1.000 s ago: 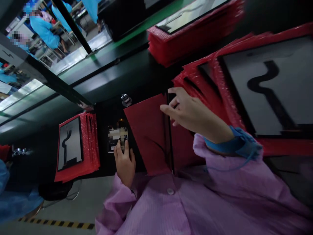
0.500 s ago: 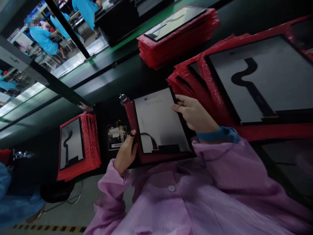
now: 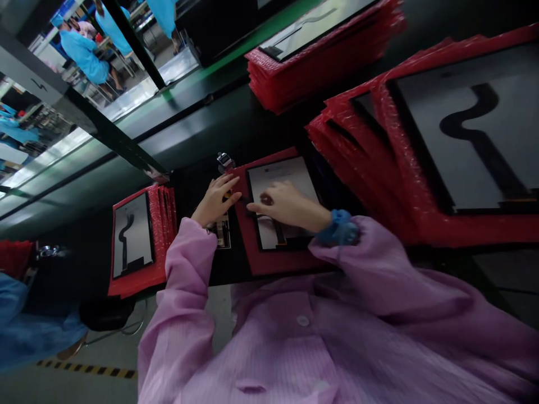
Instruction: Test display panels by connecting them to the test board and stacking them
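A display panel (image 3: pixel 297 171) with a pale back and black border lies on a red mat (image 3: pixel 269 262) in front of me. Its dark flex cable (image 3: pixel 278 233) curves up from the lower edge, partly covered by my right hand (image 3: pixel 292 206). That hand is over the panel, slightly blurred, its thumb stretched left and apart from the curled fingers; I see nothing gripped. To the left, my left hand (image 3: pixel 217 197) has its fingers spread at the mat's edge, above a small circuit board (image 3: pixel 223 231) that it partly hides. A dark sliver shows between the two hands, too small to name.
Panels on red bubble bags are stacked at right (image 3: pixel 421 224), at the back (image 3: pixel 320 84) and at left (image 3: pixel 162 247). A metal clamp (image 3: pixel 226 162) sits behind the mat. A slanted post (image 3: pixel 105 134) rises at left; a person in blue (image 3: pixel 37 325) is beyond.
My right hand has left the panel's right edge and moved left over it. My left hand has let go of the flex cable and shifted up. The panel now lies on the mat.
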{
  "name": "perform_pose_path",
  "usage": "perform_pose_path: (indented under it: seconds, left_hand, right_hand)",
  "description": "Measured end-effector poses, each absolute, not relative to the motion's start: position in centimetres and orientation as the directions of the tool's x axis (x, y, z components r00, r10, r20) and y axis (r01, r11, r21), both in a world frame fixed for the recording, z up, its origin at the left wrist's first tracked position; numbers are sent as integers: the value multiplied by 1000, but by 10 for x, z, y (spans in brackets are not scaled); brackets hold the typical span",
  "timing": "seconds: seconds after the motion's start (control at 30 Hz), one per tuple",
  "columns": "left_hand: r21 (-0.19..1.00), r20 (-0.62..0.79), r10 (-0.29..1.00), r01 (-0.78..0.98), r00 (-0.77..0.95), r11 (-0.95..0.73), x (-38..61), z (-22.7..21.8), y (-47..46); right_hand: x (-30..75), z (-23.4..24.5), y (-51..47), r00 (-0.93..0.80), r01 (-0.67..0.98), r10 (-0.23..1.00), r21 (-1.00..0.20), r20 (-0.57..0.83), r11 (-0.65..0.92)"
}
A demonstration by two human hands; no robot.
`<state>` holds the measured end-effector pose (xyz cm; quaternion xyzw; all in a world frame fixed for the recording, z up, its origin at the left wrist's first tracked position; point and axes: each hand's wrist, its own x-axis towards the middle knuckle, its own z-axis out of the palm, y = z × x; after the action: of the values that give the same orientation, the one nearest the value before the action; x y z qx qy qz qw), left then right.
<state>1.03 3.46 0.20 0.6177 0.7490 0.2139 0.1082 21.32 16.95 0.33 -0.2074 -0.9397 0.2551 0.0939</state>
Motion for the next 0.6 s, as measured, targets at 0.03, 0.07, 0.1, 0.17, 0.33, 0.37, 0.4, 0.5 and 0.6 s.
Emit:
perform_pose_path:
  seconds: [0.03,0.07,0.1,0.17,0.33,0.37,0.4,0.5,0.6]
  left_hand:
    - [460,69,978,877,-194,141,8,1,39]
    - [465,57,982,875,-181,135,7,0,40]
    - [468,59,983,875,-172,125,7,0,39]
    - [472,90,982,875,-166,105,9,2,34]
    - [375,247,960,926,-131,30,18,12,18]
    - [338,270,957,941,-109,12,19,13,17]
    - [303,284,955,953,-88,-2,21,15,16]
    - [249,289,956,968,-54,-20,26,18,14]
    - [289,260,963,957,-69,-9,27,21,12]
  right_hand:
    - [204,4,164,-908,328,418,-554,40,765]
    - [197,4,159,-913,327,408,-567,19,756]
    - [191,4,154,-914,328,407,-573,10,751]
    - [188,4,147,-912,323,410,-588,15,741]
    - [197,9,131,-882,329,462,-587,87,740]
    - [197,9,129,-881,319,462,-594,101,738]
    - [196,9,127,-884,303,456,-608,109,734]
    - [190,9,126,-904,248,418,-678,96,692]
    - [185,9,131,-915,210,396,-748,77,630]
